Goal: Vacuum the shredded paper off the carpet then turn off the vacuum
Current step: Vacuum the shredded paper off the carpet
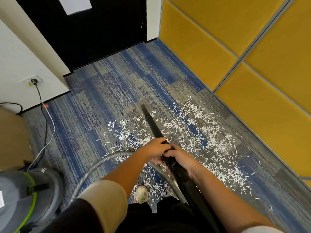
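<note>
Both forearms extended forward and down: left hand (156, 147) curled over long black plastic vacuum wand (151, 121), right hand (179, 157) clasping it just behind. Beneath and ahead of both hands, white shredded paper strips (193, 126) lie scattered on blue-grey striped carpet (101, 101); wand tip farther ahead.

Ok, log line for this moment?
left hand: grips long black vacuum wand | right hand: grips wand | white shredded paper: strewn across blue-grey carpet

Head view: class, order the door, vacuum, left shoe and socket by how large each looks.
1. Door
2. Vacuum, though nearer and partly cropped
3. Left shoe and socket look alike, so unranked
</note>
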Demonstrator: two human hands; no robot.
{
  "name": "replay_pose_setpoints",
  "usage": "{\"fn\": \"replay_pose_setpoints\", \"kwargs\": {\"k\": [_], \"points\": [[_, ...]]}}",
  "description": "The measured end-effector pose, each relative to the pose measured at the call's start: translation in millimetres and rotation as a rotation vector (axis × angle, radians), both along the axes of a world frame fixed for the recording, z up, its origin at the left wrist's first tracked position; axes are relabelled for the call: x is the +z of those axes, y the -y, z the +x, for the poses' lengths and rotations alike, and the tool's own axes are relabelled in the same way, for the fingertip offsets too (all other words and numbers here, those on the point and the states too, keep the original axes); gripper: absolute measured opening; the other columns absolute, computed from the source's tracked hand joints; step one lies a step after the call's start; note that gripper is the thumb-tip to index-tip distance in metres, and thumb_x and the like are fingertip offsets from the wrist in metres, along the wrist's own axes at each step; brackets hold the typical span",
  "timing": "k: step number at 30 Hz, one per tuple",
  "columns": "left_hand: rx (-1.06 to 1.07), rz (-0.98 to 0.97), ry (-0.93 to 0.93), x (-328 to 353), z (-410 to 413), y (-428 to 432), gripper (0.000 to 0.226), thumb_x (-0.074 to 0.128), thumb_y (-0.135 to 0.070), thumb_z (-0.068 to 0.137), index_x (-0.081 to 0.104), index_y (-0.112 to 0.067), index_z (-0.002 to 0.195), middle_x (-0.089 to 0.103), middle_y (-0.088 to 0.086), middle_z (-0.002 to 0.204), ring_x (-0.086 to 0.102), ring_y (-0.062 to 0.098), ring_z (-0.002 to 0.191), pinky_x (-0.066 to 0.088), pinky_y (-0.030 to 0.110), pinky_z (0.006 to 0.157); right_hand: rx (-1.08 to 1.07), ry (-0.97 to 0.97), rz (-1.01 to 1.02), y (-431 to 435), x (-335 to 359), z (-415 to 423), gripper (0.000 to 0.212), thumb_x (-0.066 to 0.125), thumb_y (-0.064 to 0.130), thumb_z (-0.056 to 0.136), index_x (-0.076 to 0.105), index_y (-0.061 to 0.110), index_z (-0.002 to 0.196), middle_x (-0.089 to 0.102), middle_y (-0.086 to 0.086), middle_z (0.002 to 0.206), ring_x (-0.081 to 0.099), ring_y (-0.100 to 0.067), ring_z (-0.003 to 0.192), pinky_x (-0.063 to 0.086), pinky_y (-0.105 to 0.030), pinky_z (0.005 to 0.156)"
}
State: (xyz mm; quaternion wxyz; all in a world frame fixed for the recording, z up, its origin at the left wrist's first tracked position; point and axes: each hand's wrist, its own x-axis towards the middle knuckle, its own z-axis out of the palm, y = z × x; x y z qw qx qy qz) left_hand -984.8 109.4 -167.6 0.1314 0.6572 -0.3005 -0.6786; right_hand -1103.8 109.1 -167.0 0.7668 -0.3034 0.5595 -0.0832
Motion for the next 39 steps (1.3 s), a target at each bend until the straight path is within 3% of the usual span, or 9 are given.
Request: {"fn": "replay_pose_setpoints", "kwargs": {"k": [4,11,16,20,22,24,27,35,39], "points": [[0.011,-0.018,0.022,2,2,3,0.019,0.05,-0.021,0.097,0.045,-0.031,0.081,0.06,0.006,0.106,0.065,0.026,0.102,0.055,0.042,0.088,0.033,0.025,0.013,8,2,3,0.03,0.044,-0.004,0.09,0.041,0.007,0.118,0.048,-0.017,0.07,0.049,-0.017,0.033,0.04,-0.02,0.033],[0.062,-0.038,0.024,0,2,13,0.013,0.05,-0.022,0.098,0.042,-0.03,0.091,0.059,-0.003,0.093,0.063,0.016,0.085,0.055,0.031,0.082,0.091,-0.002,-0.011,24,0,0,0.031,0.046,-0.002,0.09,0.043,0.008,0.119,0.051,-0.015,0.069,0.05,-0.018,0.041,0.041,-0.022,0.036],[0.026,-0.025,0.029,2,-13,24,0.025,0.051,-0.019,0.096,0.042,-0.033,0.077,0.06,0.006,0.106,0.066,0.027,0.098,0.055,0.043,0.088,0.049,0.002,0.008,33,2,-14,0.037,0.045,-0.003,0.091,0.041,0.012,0.124,0.052,-0.015,0.067,0.05,-0.017,0.036,0.041,-0.021,0.034],[-0.013,-0.042,0.046,0,-28,32,0.008,0.05,-0.02,0.097,0.047,-0.028,0.095,0.056,0.001,0.103,0.064,0.026,0.103,0.054,0.042,0.09,0.013,0.009,0.01,37,7,-27,0.035,0.043,-0.004,0.092,0.041,0.015,0.121,0.051,-0.015,0.067,0.051,-0.015,0.035,0.04,-0.02,0.033],[-0.011,-0.043,0.024,0,-32,34,0.013,0.05,-0.02,0.097,0.049,-0.028,0.106,0.054,0.0,0.103,0.063,0.027,0.105,0.053,0.044,0.091,-0.004,0.01,0.02,36,10,-31,0.037,0.044,-0.004,0.092,0.041,0.015,0.123,0.051,-0.015,0.07,0.052,-0.014,0.035,0.041,-0.021,0.033],[-0.015,-0.026,0.019,-2,-34,34,0.011,0.049,-0.019,0.096,0.05,-0.029,0.102,0.056,-0.002,0.098,0.064,0.026,0.103,0.054,0.043,0.09,-0.008,0.023,0.026,35,12,-33,0.032,0.043,-0.004,0.092,0.041,0.015,0.118,0.05,-0.015,0.071,0.053,-0.013,0.034,0.041,-0.02,0.033],[-0.006,0.016,0.018,-5,-33,30,0.034,0.048,-0.021,0.096,0.047,-0.027,0.129,0.058,0.003,0.111,0.065,0.024,0.1,0.057,0.038,0.082,0.035,-0.004,0.004,30,12,-32,0.031,0.045,-0.003,0.09,0.043,0.012,0.117,0.051,-0.015,0.072,0.052,-0.013,0.035,0.041,-0.021,0.034],[0.042,0.059,0.1,-18,-3,-2,0.006,0.042,-0.023,0.099,0.046,-0.022,0.095,0.054,0.009,0.105,0.06,0.025,0.093,0.058,0.04,0.077,0.185,-0.01,0.042,-2,7,-1,0.033,0.048,-0.002,0.089,0.044,0.016,0.116,0.05,-0.015,0.071,0.05,-0.02,0.045,0.044,-0.024,0.037],[0.116,0.134,0.1,-27,16,-22,0.02,0.041,-0.023,0.1,0.045,-0.011,0.115,0.053,0.017,0.111,0.061,0.025,0.085,0.059,0.038,0.061,0.279,-0.015,0.101,-19,3,14,0.037,0.05,0.002,0.09,0.043,0.019,0.122,0.051,-0.014,0.072,0.05,-0.021,0.051,0.045,-0.025,0.039]]}}
